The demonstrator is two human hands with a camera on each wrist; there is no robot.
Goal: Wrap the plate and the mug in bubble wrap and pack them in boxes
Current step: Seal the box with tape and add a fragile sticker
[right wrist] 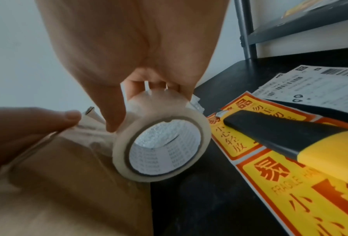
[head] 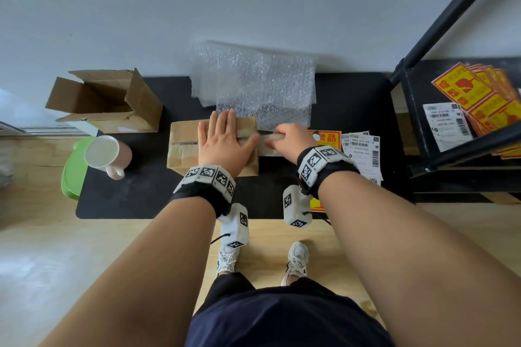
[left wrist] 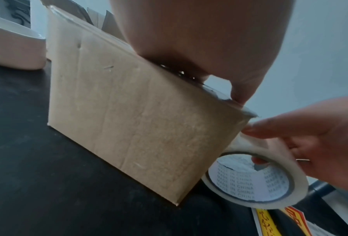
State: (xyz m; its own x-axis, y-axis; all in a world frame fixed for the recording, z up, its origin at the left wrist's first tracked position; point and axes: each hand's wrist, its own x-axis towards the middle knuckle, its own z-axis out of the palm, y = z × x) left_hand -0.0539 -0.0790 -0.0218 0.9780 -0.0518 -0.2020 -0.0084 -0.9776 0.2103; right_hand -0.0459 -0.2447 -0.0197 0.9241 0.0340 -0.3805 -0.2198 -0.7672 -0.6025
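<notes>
Inside the tape roll (right wrist: pixel 163 150), held by the right hand's (head: pixel 290 141) curled fingers at the closed box's (head: pixel 184 146) right end, print reads "MADE IN CHINA". Stickers (right wrist: pixel 286 188) right of the box read "FRAGILE". Left hand (head: pixel 222 141) presses flat on the box, on a black tabletop (head: pixel 127 197) by a white wall. Mug (head: pixel 108 155) lies left of the box.

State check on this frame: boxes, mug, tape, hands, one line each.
Closed box: flaps shut, tape strip running along its top.
Open box: flaps up, lying tipped, interior looks empty.
Mug: unwrapped, on its side on the green plate.
Tape roll: partly unrolled, strip stretched to the closed box.
Left hand: flat, pressing the box top.
Right hand: gripping the tape roll.
</notes>
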